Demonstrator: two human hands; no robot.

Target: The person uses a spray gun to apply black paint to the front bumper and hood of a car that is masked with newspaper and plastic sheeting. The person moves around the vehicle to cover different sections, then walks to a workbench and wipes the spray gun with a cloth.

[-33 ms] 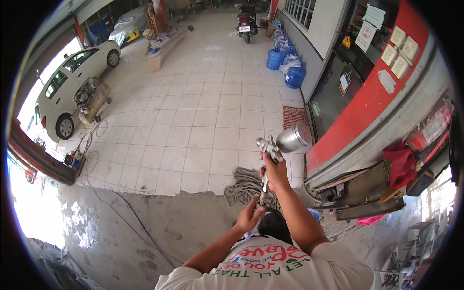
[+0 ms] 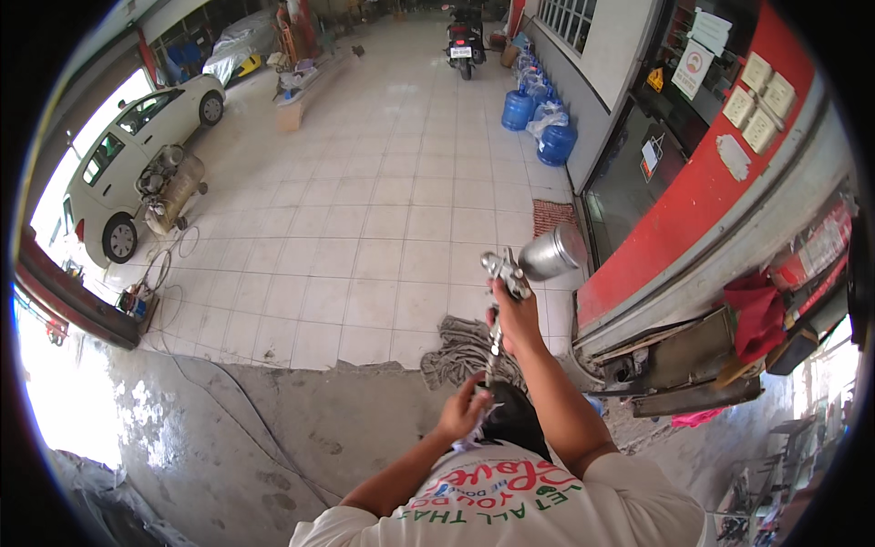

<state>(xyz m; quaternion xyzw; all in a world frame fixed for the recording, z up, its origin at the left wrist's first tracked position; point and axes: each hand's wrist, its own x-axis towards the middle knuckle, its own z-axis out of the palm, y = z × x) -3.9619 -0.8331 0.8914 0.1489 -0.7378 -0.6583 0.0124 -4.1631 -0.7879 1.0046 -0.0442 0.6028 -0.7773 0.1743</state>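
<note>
I have my right hand [image 2: 516, 314] raised in front of me, its fingers wrapped tight round the grip of one spray gun [image 2: 504, 273], whose single shiny metal cup [image 2: 552, 252] juts out just to the right of those fingers. Below them the gun's thin stem runs straight down toward my left hand [image 2: 463, 410], whose fingers are curled closed at its lower end; whether they pinch the hose fitting or a bit of cloth there I cannot tell. Just beyond and left of the right fingers, one heap of grey rags [image 2: 465, 351] lies on the tiled floor [image 2: 365, 237]. Farther out past the fingers I count three blue water jugs [image 2: 518, 109] by the wall, one parked motorbike [image 2: 465, 41] beyond them, and well off to the left one white car [image 2: 137, 155] with one air compressor [image 2: 169, 187] beside it.
</note>
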